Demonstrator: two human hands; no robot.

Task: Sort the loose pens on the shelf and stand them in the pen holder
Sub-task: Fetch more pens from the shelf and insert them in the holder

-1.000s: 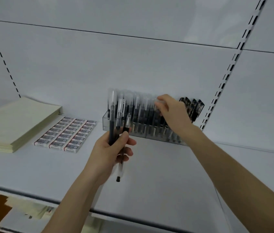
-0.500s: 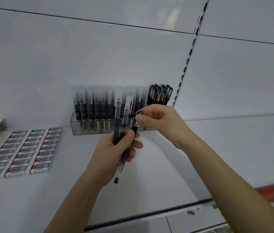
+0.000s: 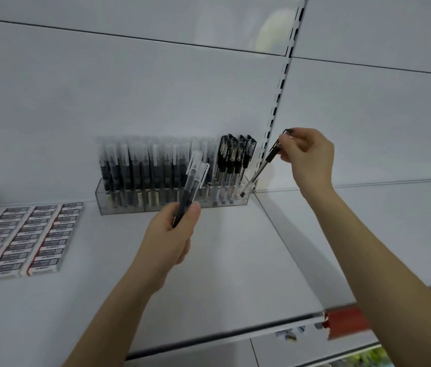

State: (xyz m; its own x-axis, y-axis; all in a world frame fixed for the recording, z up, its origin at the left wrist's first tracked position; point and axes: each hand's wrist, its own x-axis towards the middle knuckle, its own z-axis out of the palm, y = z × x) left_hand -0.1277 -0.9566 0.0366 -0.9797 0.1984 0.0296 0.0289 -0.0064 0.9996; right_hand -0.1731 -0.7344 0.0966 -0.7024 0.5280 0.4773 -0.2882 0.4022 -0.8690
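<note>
Two slim pens (image 3: 192,186) with clear caps and dark barrels stand up out of the left hand (image 3: 172,234), whose fingers and thumb curl round their lower ends just in front of the holder (image 3: 119,205). The right hand (image 3: 308,154) pinches the top of a black pen (image 3: 264,162) between thumb and fingertips. This pen has a black cap with a clip and a see-through barrel. It slants down to the left, its tip at the holder's right end, beside the black-capped pens (image 3: 235,154). Whether the tip is inside the last compartment cannot be told.

The holder is a long, low box of clear plastic with dividers, set against the back panel (image 3: 156,88). Its left and middle parts are full of frosted-capped pens (image 3: 143,168), upright and close together. The shelf (image 3: 235,260) is smooth, matt white, as is the panel, which dark seams cross. A slotted metal upright (image 3: 278,102) runs down just right of the holder. Left of the holder, flat packets (image 3: 24,239) with printed labels lie in three rows on the shelf. A red strip (image 3: 368,319) shows at the shelf's front edge on the right.
</note>
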